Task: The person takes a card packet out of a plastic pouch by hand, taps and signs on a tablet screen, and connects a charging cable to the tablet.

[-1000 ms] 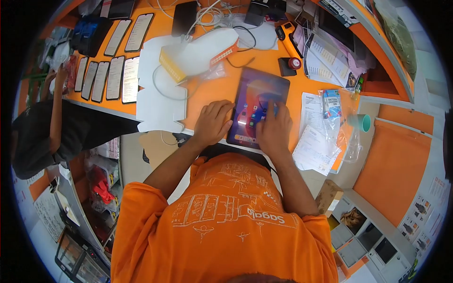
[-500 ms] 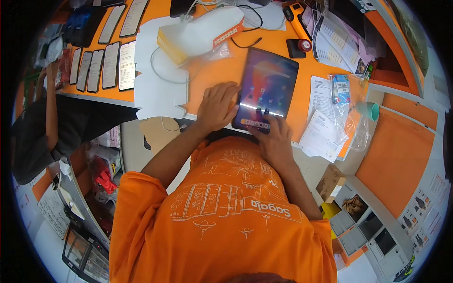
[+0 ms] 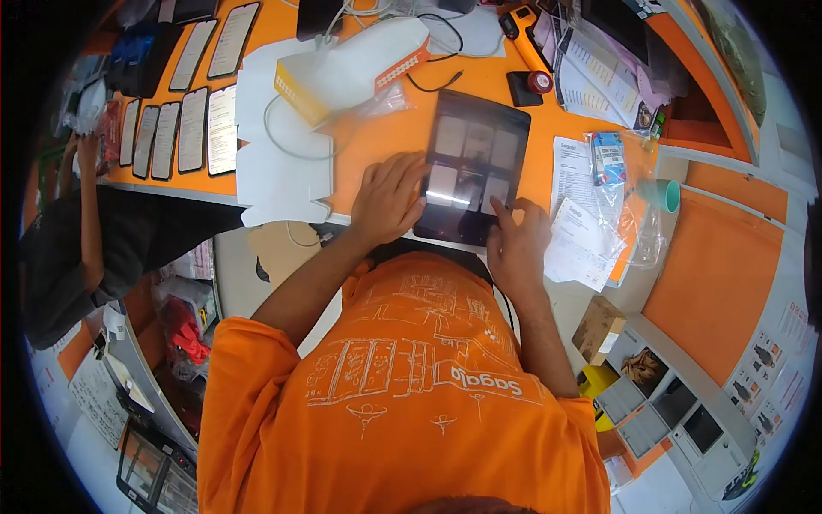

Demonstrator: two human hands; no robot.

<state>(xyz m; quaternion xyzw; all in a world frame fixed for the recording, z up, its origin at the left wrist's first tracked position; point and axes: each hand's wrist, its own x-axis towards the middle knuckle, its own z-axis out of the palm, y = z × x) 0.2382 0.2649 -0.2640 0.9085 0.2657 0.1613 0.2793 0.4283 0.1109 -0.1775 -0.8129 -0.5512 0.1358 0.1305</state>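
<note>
A dark tablet [image 3: 473, 163] lies face up at the front edge of the orange table [image 3: 385, 128], its screen showing several pale panels on a dark background. My left hand [image 3: 390, 199] rests at the tablet's left edge, fingers extended beside it. Over the lower right part of the screen is my right hand [image 3: 521, 236], its index finger stretched out to the glass and the other fingers loosely bent. Neither hand holds anything. A flat white cardboard piece [image 3: 282, 176] lies left of my left hand.
Several phones [image 3: 193, 128] lie at the left, near a person in dark clothes [image 3: 60, 257]. Behind the tablet are an open box [image 3: 351, 77], cables [image 3: 437, 86] and an orange tool [image 3: 527, 38]. Papers [image 3: 582, 244] and a green cup [image 3: 659, 195] are at the right.
The tablet's screen has gone from an icon page to dark with pale panels. My right hand has moved from the lower edge to the screen's right side, index finger extended.
</note>
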